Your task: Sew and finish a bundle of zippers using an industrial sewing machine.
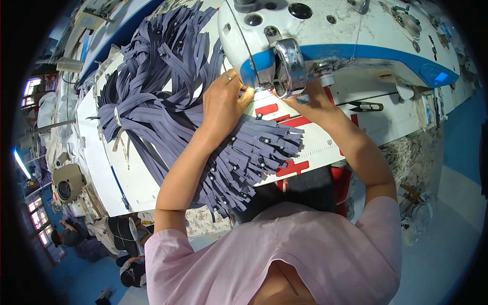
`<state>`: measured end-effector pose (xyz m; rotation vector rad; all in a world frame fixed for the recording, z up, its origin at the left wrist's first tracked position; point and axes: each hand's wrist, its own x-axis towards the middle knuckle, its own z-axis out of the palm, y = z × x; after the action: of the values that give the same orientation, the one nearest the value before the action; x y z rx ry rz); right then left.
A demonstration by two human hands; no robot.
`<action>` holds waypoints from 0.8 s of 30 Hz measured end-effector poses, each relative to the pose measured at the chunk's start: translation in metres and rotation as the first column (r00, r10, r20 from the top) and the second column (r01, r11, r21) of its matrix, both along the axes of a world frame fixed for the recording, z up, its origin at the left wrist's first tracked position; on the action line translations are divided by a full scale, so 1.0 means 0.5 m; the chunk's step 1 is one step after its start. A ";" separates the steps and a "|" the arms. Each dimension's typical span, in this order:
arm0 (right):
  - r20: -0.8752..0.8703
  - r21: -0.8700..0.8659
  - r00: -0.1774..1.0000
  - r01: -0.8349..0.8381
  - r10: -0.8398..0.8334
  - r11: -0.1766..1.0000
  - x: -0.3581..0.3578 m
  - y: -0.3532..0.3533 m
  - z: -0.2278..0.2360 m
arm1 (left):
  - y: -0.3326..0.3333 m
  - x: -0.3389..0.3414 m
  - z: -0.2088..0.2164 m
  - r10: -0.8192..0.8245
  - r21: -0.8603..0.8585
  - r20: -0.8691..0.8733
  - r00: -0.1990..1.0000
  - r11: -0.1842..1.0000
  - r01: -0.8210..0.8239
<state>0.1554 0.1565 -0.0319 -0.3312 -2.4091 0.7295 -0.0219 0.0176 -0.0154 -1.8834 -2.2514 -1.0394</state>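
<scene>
A white sewing machine (325,30) with a blue stripe stands over the far part of the table. Just left of its needle area is my left hand (223,101), with a ring on one finger. Its fingers are bent and pressed together, and whatever they hold is too hidden to name. From the other side my right hand (311,101) reaches under the machine head, which hides its fingertips. A lamp lights the spot between both hands. Grey-purple zippers (152,114) lie in a big bundle tied with white string, their ends with dark sliders fanned out below my left forearm.
Small thread snips (366,107) lie right of my right hand. Red tape strips (295,168) mark the white tabletop (320,147). A blue pen (120,188) rests near the left edge. Piled fabric (58,109) and two people (84,241) are farther left.
</scene>
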 end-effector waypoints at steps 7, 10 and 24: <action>0.025 0.067 0.999 0.019 -0.021 0.998 0.009 -0.003 0.013 | -0.003 0.000 -0.003 0.009 0.005 -0.015 1.000 1.000 -0.009; -0.105 0.090 0.994 -0.026 0.035 0.996 0.010 0.011 -0.030 | 0.004 0.000 -0.002 -0.014 0.031 0.005 1.000 0.999 0.014; -0.036 -0.097 0.991 -0.134 0.131 0.986 0.009 0.017 -0.026 | 0.001 -0.001 -0.006 -0.004 0.030 -0.097 0.995 1.000 0.006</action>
<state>0.1602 0.1649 -0.0451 -0.1997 -2.3895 0.9093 -0.0221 0.0183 -0.0184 -1.8853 -2.1670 -0.9547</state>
